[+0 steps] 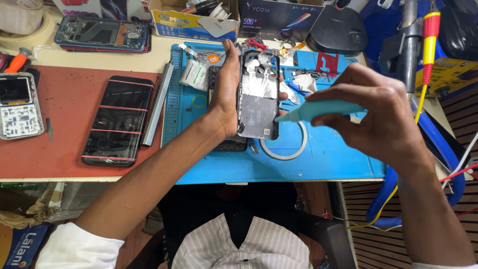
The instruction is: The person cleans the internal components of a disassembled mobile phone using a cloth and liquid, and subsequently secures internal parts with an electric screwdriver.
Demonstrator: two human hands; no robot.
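Above the blue work mat (328, 159), the left hand (226, 94) clasps an opened phone back (259, 94) upright; right hand (373, 114) fingers pinch a teal tool (318, 109) at its lower edge. Slipping could scratch internals.

I wear a white shirt with thin grey stripes, open at the collar over a dark part below. My sleeves are white and rolled up high, so both forearms are bare. My left hand (226, 94) and right hand (378, 114) have no rings, no watch.
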